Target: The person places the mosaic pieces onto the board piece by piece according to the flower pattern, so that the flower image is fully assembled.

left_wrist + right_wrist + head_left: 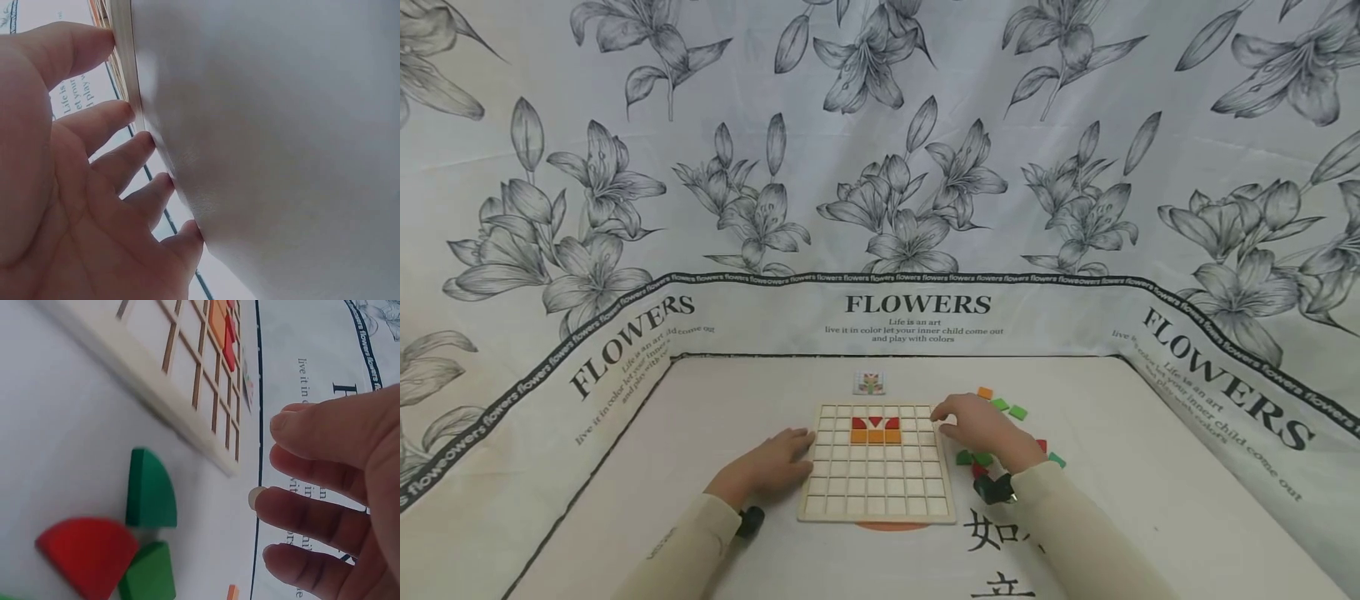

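A pale wooden grid board [876,486] lies on the table between the hands. In its upper rows sit a row of red pieces [892,423] and, just below, a row of orange squares [876,437]. The left hand [771,462] rests its spread fingertips against the board's left edge; the left wrist view shows thumb and fingers along that side wall [127,56]. By the board's upper right corner is the right hand [973,425], its fingers loosely bent. No piece shows between the right thumb and fingers [312,512] in the right wrist view.
Loose pieces lie right of the board: a dark green quarter-circle [150,490], a red quarter-circle [87,553], a green piece [150,575], and others, including an orange one [985,392]. A small pattern card [870,383] lies behind the board. Flower-printed cloth [917,321] encloses the table.
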Demonstrator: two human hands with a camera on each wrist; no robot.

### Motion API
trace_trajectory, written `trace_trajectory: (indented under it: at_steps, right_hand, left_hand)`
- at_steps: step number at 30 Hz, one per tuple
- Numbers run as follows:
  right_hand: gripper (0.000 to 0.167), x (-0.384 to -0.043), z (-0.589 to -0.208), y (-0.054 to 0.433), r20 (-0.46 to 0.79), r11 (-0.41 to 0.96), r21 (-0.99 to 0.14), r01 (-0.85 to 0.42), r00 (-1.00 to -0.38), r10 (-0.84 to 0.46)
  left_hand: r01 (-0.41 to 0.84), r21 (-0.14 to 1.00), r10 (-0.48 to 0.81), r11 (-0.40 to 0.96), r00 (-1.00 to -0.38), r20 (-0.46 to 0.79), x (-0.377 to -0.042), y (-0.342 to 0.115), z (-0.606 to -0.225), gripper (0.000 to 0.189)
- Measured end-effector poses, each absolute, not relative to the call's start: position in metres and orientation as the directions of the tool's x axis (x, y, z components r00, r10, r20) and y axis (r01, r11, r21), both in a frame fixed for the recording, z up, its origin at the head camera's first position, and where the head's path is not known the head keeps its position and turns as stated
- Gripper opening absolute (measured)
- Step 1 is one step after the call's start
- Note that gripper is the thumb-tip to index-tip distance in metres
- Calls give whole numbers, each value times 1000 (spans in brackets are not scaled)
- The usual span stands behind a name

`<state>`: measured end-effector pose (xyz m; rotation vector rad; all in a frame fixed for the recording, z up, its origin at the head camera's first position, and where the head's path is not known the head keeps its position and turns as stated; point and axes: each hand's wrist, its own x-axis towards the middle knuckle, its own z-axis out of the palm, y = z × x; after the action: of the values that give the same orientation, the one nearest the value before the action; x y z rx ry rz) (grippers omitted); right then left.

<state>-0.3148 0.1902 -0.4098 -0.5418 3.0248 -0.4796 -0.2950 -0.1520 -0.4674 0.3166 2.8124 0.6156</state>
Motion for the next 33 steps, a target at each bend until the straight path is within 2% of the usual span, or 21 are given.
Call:
trace_trajectory:
  at_steps: [5, 14, 27, 33]
  right_hand:
    - [22, -310, -412, 204, -17, 889, -323, -324, -938, -347]
    - [20, -302, -416, 215, -125, 915, -336, -224, -952, -278]
    - [26, -294, -420, 220, -137, 927, -262, -270, -940, -312]
    - [23, -294, -423, 219, -136, 927, -257, -274, -939, -315]
  left_hand:
    - [177, 437, 278, 882, -944, -178, -293, -152, -466, 60]
    - [174, 439, 277, 881, -943, -182, -291, -152, -465, 59]
    - [206, 435, 302, 877, -939, -165, -287, -152, -458, 58]
    - [201, 429, 295, 881, -941, -165, -287, -152, -459, 58]
